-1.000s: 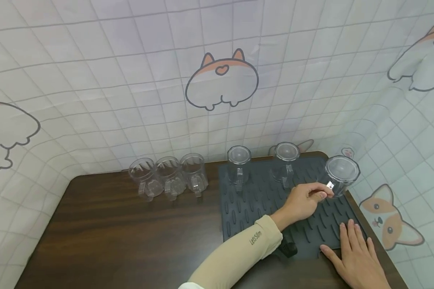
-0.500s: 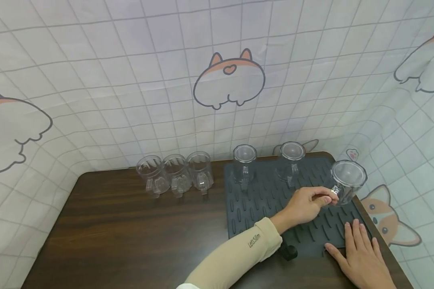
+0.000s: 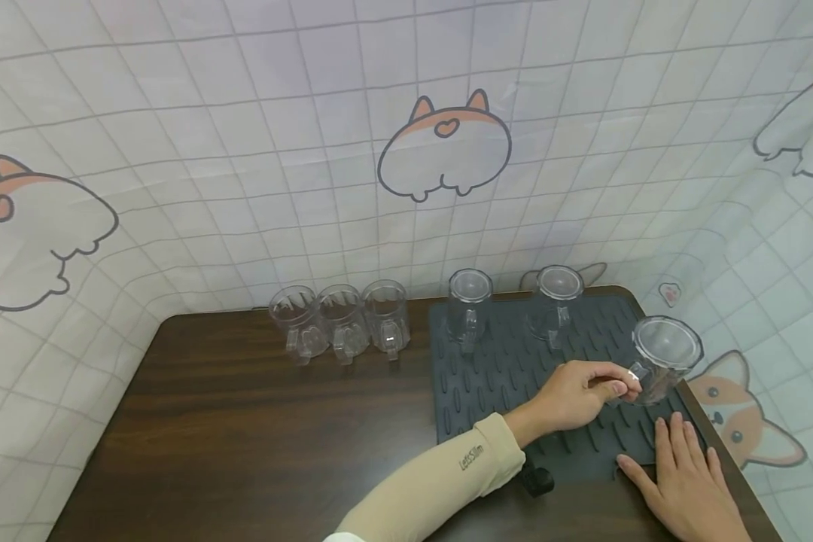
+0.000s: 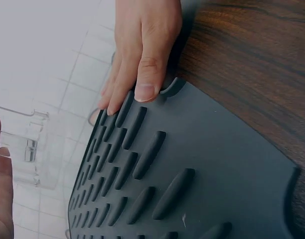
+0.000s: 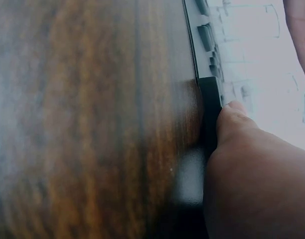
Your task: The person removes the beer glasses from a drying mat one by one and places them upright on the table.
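My left hand (image 3: 579,395) pinches the handle of a clear glass mug (image 3: 667,342) beside the mat's right edge in the head view, base up and held aloft. In the left wrist view, this hand's fingers (image 4: 2,184) and part of the mug (image 4: 30,149) show at the left edge. My right hand (image 3: 694,482) lies flat, fingers straight, on the front right corner of the dark ribbed mat (image 3: 569,459). The right wrist view shows this hand (image 5: 257,174) at the mat's edge. Two more mugs (image 3: 470,301) (image 3: 557,301) stand base up on the mat.
Three clear mugs (image 3: 301,324) (image 3: 344,324) (image 3: 386,316) stand rim up in a row at the back of the brown wooden table (image 3: 264,436), left of the mat. A tiled-pattern sheet (image 3: 298,150) hangs behind and at the sides. A small black object (image 3: 537,480) shows below my left wrist.
The mug in my left hand has moved a little toward the front and right. The head view has shifted, so the scene sits farther right. My right hand stays flat on the mat.
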A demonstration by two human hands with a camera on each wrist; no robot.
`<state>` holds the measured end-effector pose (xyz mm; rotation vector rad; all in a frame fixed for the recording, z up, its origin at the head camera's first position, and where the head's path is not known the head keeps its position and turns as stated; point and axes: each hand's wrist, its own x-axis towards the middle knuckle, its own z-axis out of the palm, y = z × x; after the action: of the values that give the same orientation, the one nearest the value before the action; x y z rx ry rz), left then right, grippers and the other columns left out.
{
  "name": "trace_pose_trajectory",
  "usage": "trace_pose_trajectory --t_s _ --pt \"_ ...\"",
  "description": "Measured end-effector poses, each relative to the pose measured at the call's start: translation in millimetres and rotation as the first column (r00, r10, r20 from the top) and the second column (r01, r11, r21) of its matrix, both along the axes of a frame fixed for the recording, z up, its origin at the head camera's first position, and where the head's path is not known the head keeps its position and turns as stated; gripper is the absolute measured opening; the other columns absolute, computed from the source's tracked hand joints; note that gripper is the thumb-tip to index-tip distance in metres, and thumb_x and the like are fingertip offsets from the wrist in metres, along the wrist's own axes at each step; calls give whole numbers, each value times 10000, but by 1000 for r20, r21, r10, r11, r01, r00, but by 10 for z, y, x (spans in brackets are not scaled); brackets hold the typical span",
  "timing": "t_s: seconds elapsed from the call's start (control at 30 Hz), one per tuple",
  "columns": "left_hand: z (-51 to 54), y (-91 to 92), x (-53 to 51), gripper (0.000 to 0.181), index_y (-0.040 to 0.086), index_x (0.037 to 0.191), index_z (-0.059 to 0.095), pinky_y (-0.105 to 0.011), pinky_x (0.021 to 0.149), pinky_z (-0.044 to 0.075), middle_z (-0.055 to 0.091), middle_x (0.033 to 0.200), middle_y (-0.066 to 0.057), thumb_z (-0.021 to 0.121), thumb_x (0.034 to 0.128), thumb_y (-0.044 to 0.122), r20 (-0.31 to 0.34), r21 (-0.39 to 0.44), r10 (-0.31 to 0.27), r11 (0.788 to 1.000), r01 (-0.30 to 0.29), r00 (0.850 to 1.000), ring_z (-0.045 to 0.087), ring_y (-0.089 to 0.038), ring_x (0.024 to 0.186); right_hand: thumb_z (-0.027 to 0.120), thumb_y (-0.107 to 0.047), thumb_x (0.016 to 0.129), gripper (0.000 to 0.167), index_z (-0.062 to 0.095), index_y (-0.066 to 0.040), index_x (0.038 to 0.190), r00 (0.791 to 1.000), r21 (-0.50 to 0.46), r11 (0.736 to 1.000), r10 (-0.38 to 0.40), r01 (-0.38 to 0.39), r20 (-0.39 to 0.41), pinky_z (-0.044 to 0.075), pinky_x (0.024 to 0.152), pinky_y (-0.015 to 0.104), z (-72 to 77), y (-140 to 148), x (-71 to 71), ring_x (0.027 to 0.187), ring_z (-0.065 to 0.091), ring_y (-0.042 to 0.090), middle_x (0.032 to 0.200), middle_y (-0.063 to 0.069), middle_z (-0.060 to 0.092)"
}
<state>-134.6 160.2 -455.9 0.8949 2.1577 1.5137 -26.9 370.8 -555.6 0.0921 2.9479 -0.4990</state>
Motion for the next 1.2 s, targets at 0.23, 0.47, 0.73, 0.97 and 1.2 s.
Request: trace_pose_trajectory --t_s 0.23,0.47,0.73,0.97,1.2 --pt "37 -96 39 257 178 1203 737 -65 864 517 782 1140 51 533 1073 266 -10 1 -38 999 38 999 648 136 961 348 -636 1068 997 49 174 1568 1000 11 1000 -2 2 -24 -132 1156 791 -57 43 39 1528 -144 581 1622 407 -139" --pt "56 -225 79 266 160 1231 726 -71 876 525 778 1174 33 529 1075 248 19 4 -67 998 67 998 667 119 998 348 -640 1066 1002 50 173 1569 1000 9 1000 -2 2 -16 -92 1157 805 -99 38 40 1526 -120 593 1620 417 -121" --pt "81 -375 104 256 158 1213 728 -77 869 533 779 1165 22 534 1071 245 28 6 -66 998 66 997 668 119 988 340 -643 1066 1012 23 179 1564 1000 14 1000 4 -4 -10 -120 1150 800 -81 40 38 1511 -157 596 1606 426 -144" --pt "134 -481 127 259 145 1213 724 -76 873 532 780 1167 9 524 1076 236 12 11 -85 996 85 996 666 120 991 330 -645 1067 1015 9 181 1562 1000 19 1000 0 0 11 -96 1151 808 -36 29 2 1505 -168 600 1597 428 -167" --pt "113 -624 179 259 125 1210 722 -94 896 543 776 1177 -35 525 1077 226 17 43 -102 994 101 995 667 120 996 350 -618 1074 993 19 180 1564 1000 31 999 15 -14 -26 -92 1156 807 -15 -11 6 1513 -144 602 1605 427 -146"
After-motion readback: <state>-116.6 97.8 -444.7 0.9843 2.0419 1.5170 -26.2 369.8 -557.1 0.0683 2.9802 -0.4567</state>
